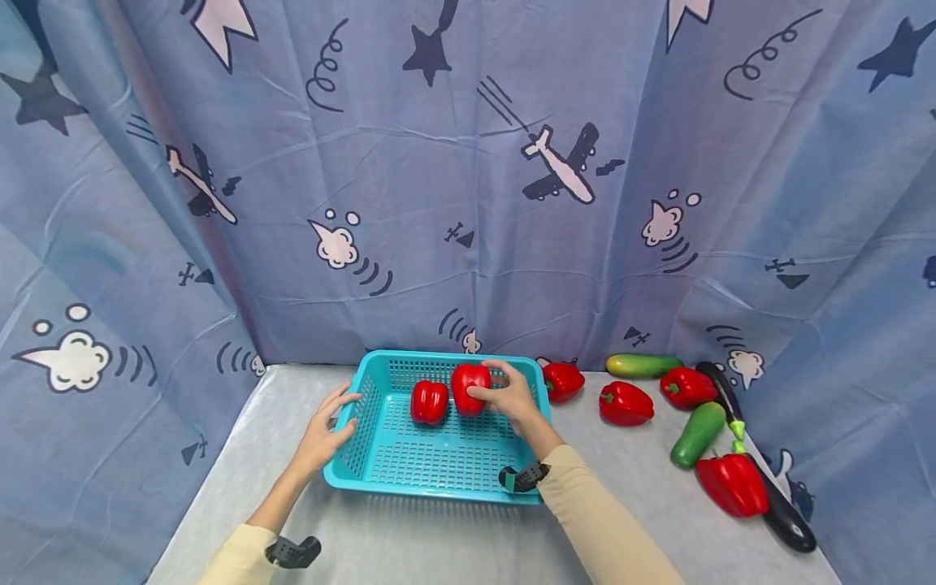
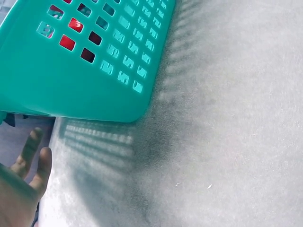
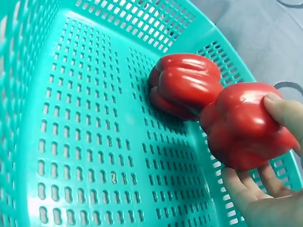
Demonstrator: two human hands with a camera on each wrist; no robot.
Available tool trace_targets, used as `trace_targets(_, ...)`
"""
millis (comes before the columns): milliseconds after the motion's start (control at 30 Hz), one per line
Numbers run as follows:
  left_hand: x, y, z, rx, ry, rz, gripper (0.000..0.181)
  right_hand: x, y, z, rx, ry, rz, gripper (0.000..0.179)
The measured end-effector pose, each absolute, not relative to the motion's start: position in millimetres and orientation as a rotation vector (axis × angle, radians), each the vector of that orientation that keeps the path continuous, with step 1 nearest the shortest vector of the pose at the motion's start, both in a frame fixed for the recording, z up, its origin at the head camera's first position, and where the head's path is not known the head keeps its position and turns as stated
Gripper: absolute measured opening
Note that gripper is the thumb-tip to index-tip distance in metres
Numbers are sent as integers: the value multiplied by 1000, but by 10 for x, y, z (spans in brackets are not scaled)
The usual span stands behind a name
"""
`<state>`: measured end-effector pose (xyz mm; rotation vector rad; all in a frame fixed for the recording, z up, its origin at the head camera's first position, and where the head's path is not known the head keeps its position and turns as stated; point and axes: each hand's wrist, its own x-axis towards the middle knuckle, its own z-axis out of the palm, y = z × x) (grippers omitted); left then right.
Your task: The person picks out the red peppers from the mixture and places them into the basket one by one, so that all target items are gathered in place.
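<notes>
A turquoise plastic basket (image 1: 439, 493) with slotted walls stands on the table. My right hand (image 1: 512, 398) grips a red bell pepper (image 1: 468, 388) inside it, thumb on one side and fingers on the other. In the right wrist view this held pepper (image 3: 248, 125) is above the basket floor, close against another red bell pepper (image 3: 187, 82) that lies in the basket. My left hand (image 1: 327, 426) is at the basket's left rim, its fingers spread and extended. The left wrist view shows only part of that hand (image 2: 28, 179), beside the basket's outer wall (image 2: 71, 85).
Right of the basket lie more red bell peppers (image 1: 626, 404), a yellow-green cucumber-like vegetable (image 1: 643, 366), a green one (image 1: 698, 435) and two dark eggplants (image 1: 786, 512). A blue patterned curtain (image 1: 439, 203) hangs behind the grey-white table (image 1: 409, 544).
</notes>
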<state>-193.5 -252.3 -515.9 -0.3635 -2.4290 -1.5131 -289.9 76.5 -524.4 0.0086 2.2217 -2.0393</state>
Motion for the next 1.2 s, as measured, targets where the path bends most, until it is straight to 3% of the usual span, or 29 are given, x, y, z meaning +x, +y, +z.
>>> trace_targets(533, -1920, -2507, -5144, -327, -2456, -1509, 42, -2938, 777, -5367, 13, 2309, -1847, 59)
trace_targets(833, -2127, -2651, -5549, -319, -2432, -1482, 44, -2941, 765, -5391, 36, 2295, -1823, 60)
trace_targets(1200, -2151, -2686, -5568, -304, -2454, -1498, 45, -2963, 738, -5412, 74, 2234, -1837, 53)
